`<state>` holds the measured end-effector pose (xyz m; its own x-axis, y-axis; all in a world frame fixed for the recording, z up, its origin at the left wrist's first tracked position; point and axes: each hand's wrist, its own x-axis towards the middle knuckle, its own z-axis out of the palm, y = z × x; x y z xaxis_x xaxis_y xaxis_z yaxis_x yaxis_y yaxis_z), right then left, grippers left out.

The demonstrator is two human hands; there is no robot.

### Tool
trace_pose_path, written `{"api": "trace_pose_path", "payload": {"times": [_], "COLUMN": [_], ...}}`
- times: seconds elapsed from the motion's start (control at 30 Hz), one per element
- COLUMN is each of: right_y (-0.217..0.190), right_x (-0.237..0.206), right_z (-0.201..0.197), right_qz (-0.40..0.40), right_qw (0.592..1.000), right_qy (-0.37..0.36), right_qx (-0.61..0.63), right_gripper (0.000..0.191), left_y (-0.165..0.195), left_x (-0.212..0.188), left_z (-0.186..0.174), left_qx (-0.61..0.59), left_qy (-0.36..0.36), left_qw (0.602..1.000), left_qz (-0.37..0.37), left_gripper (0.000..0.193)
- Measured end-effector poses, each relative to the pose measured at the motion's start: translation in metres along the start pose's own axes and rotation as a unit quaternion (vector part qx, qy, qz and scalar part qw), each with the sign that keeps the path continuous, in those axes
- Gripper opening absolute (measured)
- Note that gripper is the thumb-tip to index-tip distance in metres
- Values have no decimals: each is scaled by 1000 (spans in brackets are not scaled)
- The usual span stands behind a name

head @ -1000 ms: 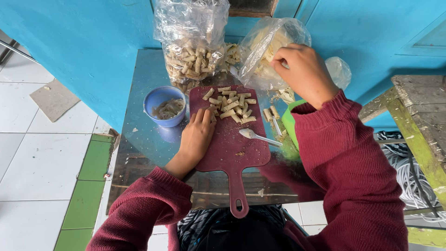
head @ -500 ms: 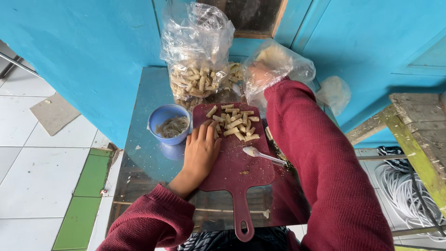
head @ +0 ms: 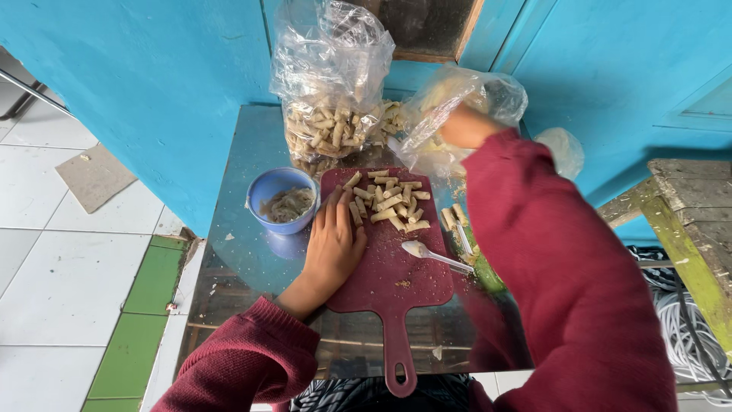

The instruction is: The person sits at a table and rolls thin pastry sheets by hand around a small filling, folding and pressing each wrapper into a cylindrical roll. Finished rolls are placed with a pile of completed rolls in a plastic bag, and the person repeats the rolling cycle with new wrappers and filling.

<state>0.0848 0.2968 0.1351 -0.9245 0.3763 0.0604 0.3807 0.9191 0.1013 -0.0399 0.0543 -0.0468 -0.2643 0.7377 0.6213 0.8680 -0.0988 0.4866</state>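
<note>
While your left hand (head: 333,248) lay flat on the dark red cutting board (head: 389,267), fingers (head: 335,207) spread loosely and holding nothing, its tips rested just beside the pile of short tan pieces (head: 389,202) at the board's far end. Your right hand (head: 461,126) was pushed into a clear plastic bag (head: 457,114) against the blue wall; the film blurred it, so I could not tell whether those fingers were pinching anything. Those pieces looked light, small and probably soft enough to crush, so a gentle pinch across the sides would have suited them. That bag was thin, limp and slippery, best gathered at its mouth. Near you stood a blue bowl (head: 282,204), a white spoon (head: 427,253) and a second fuller bag (head: 332,107) on the shiny surface (head: 244,267)
</note>
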Motion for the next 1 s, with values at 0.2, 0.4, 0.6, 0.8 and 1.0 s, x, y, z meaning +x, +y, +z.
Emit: {"api": "trace_pose_path", "payload": {"times": [0.2,0.4,0.6,0.8,1.0], "right_y": [-24,-40,-19,-24,-28], "right_x": [-104,-116,-100,-92,-85], "right_z": [-11,61,113,103,92], "right_qz": [82,71,139,159,181], "right_qw": [987,996,984,981,967], "right_qy": [126,-55,-106,-112,-176], "right_qx": [54,23,20,14,45], "right_gripper": [22,20,47,55,66], "left_y": [-11,-1,-4,-18,-26], "left_x": [9,26,46,58,62], "left_z": [18,26,14,19,22], "left_qx": [31,87,60,34,8], "left_qy": [-59,-117,-199,-258,-251], "left_qw": [996,983,964,945,948], "left_qz": [-56,-114,-167,-197,-194], "left_gripper": [81,93,99,91,84]}}
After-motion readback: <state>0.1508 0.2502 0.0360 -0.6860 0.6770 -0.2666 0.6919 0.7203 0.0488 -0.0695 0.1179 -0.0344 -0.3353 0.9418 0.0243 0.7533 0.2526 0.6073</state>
